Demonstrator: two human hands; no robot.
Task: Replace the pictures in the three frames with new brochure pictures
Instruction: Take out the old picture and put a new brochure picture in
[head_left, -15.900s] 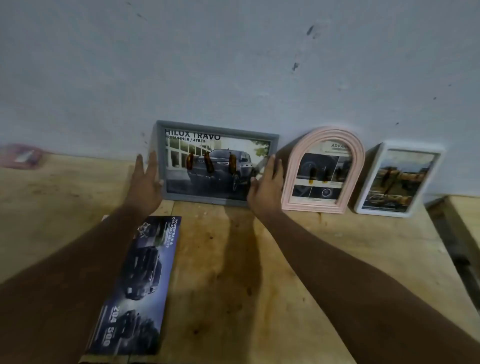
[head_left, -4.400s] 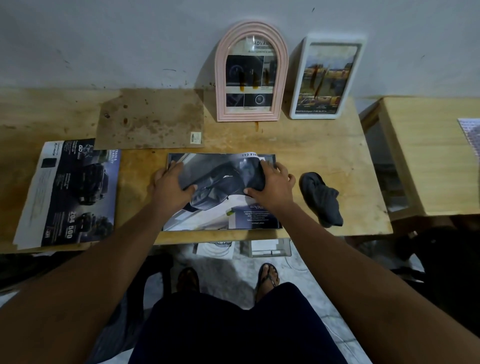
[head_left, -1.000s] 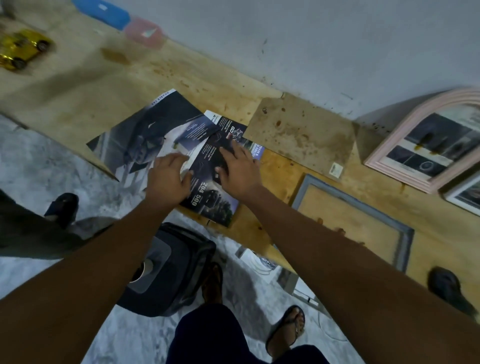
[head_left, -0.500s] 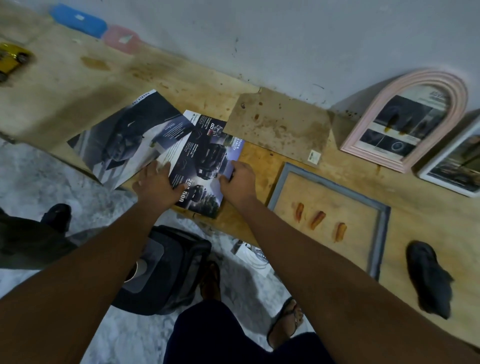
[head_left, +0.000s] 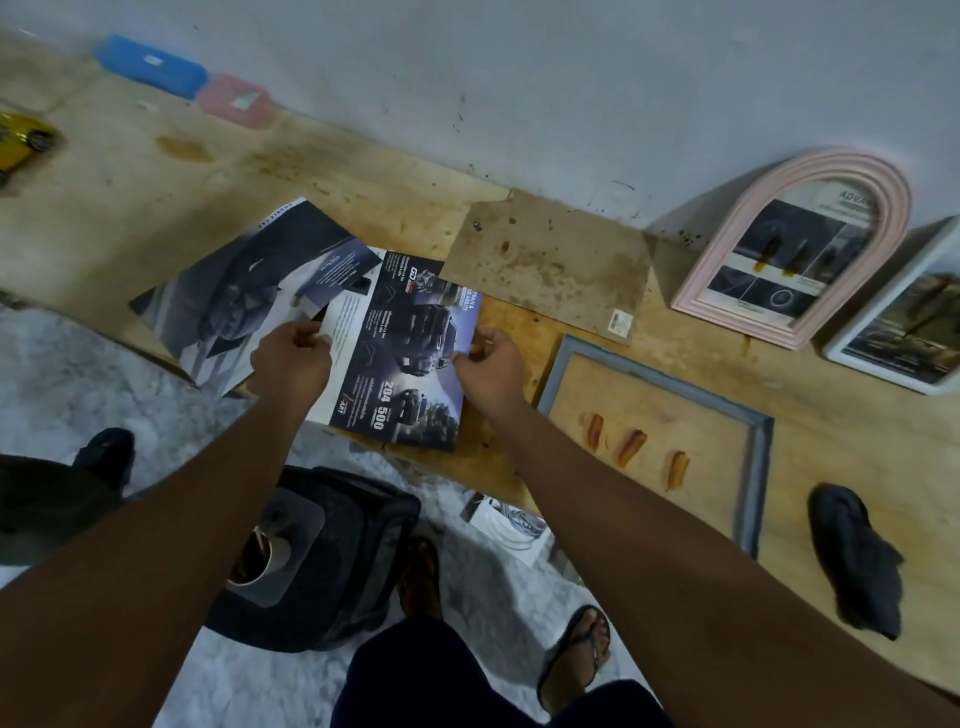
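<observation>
While grey frame (head_left: 759, 483) lay empty at near edge of table (head_left: 363, 171), replacement looked barely begun.
Left grip (head_left: 291, 358), right grip (head_left: 488, 364) pinched brochure (head_left: 410, 353) beside it; pink frame (head_left: 724, 244), white frame (head_left: 893, 376), far edge, seemingly pending.

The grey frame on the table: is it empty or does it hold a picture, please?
Empty: the grey frame lies flat; only the wooden table and three orange smears show inside.

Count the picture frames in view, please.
3. Grey frame lies flat on the table; pink frame leans on the wall; white frame stands right of it, partly cut off. None seems hidden.
</observation>
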